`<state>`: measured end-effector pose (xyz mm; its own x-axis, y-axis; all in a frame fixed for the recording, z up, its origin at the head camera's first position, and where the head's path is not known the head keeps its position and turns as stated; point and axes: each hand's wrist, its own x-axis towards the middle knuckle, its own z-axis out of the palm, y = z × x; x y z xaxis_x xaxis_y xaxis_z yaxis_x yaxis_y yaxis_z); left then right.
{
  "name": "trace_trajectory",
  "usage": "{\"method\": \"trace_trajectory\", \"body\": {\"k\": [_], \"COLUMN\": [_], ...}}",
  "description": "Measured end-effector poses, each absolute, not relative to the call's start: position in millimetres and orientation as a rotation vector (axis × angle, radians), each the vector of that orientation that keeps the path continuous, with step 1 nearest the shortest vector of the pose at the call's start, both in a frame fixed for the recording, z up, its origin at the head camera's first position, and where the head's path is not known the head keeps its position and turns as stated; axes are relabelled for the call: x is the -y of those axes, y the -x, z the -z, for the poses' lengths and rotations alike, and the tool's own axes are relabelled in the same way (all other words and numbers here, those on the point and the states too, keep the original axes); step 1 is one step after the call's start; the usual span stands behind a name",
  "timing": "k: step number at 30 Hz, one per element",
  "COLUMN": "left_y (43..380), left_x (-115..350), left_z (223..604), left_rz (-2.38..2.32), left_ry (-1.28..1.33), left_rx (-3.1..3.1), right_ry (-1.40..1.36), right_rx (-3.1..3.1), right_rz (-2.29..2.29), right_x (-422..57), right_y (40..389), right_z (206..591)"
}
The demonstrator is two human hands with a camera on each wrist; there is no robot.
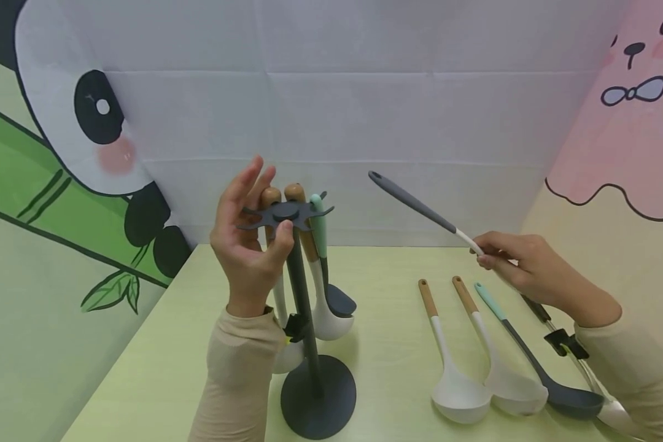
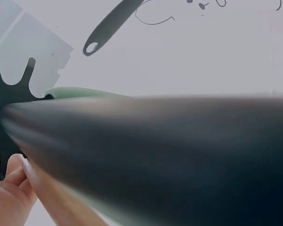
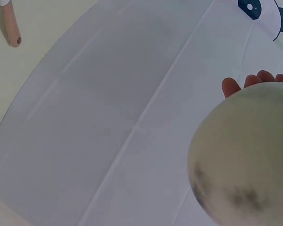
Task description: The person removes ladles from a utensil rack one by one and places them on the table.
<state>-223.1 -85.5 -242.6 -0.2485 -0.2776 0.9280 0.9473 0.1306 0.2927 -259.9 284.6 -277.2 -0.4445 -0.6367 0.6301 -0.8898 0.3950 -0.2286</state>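
Note:
My left hand [image 1: 251,245] holds the top of a dark grey utensil stand [image 1: 318,399], thumb in front of its pronged head and two fingers pointing upward. From the prongs hang two white utensils with wooden handles [image 1: 295,193] and a dark one with a mint handle [image 1: 319,227]. My right hand [image 1: 511,261] pinches a ladle [image 1: 414,201] low on its white shaft, its grey handle pointing up and left. The round white bowl [image 3: 245,155] fills the right side of the right wrist view. The blurred pole [image 2: 179,146] covers much of the left wrist view.
On the pale table lie two white ladles with wooden handles [image 1: 461,396] [image 1: 514,390], a dark ladle with a mint handle [image 1: 571,399], and a dark-handled metal utensil [image 1: 536,308] partly hidden by the right arm. A white cloth wall [image 1: 342,116] stands behind.

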Motion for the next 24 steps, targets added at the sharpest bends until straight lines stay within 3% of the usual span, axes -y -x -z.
{"method": "trace_trajectory", "body": {"k": [24], "left_y": [223], "left_x": [85], "left_z": [243], "left_rz": [1.388], "left_ry": [0.752], "left_rx": [1.283], "right_ry": [-0.918], "right_rx": [2.245], "right_rz": [-0.803], "right_x": [-293], "right_y": [272], "right_z": [285]}}
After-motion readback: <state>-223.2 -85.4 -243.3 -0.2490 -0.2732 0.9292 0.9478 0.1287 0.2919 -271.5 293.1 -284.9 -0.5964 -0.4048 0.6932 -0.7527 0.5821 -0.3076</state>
